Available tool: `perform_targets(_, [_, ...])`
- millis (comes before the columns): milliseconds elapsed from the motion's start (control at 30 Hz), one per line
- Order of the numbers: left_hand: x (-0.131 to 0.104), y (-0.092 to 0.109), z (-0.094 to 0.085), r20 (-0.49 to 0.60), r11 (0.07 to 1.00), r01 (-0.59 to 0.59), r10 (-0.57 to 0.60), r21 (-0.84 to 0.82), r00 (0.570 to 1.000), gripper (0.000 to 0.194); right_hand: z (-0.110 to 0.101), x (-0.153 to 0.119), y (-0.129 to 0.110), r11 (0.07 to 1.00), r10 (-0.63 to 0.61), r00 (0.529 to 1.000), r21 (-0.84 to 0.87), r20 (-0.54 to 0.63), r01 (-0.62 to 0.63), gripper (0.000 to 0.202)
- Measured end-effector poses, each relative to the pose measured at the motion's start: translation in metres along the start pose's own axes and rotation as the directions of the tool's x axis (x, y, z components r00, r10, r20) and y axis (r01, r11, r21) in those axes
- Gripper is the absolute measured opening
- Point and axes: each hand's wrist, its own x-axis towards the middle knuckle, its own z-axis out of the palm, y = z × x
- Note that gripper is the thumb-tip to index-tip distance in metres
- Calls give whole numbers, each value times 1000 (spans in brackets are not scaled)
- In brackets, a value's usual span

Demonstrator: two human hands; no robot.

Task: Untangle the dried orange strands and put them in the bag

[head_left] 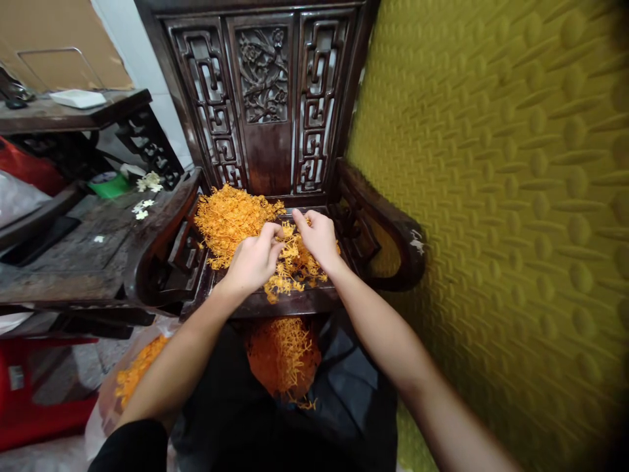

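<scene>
A large heap of orange, thin-branched plastic-looking pieces [230, 221] lies on the left part of a dark carved wooden chair seat [299, 305]. A smaller, looser group of orange pieces [291, 270] is spread on the seat's right part. My left hand [255, 257] is over the seat between the two, its thumb and index finger pinched together; whatever they hold is too small to make out. Close on its right, my right hand [317, 237] is closed above the loose pieces, thumb against curled fingers, its contents hidden. The hands are slightly apart.
Curved armrests [410, 252] flank the seat. An orange bag [280, 357] with more pieces is below its front edge. A clear bag [132, 373] of orange pieces and a red stool [54, 413] stand lower left. A green padded surface [496, 196] rises at the right.
</scene>
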Motion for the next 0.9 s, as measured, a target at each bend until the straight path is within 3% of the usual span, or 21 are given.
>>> perform_targets(167, [-1, 13, -7, 136, 995, -50, 38, 84, 990, 15, -5, 18, 16, 1000, 5, 1000, -22, 8, -4, 61])
perform_targets(533, [2, 9, -5, 179, 994, -92, 81, 54, 980, 21, 16, 40, 38, 979, 186, 981, 81, 51, -190, 59])
perform_targets(633, [-7, 7, -17, 169, 996, -85, 88, -25, 982, 18, -1, 50, 50, 911, 351, 936, 227, 8, -343, 57])
perform_targets(733, [-16, -5, -29, 67, 990, 11, -2, -142, 998, 19, -27, 52, 67, 832, 475, 880, 329, -8, -446, 55])
perform_targets(800, [-16, -17, -31, -7, 978, 76, -79, -196, 997, 20, -37, 46, 73, 764, 492, 865, 426, 100, -485, 53])
perform_targets(900, [-7, -33, -24, -66, 947, 121, -147, -298, 987, 22, -36, 34, 65, 559, 388, 836, 621, 389, -549, 50])
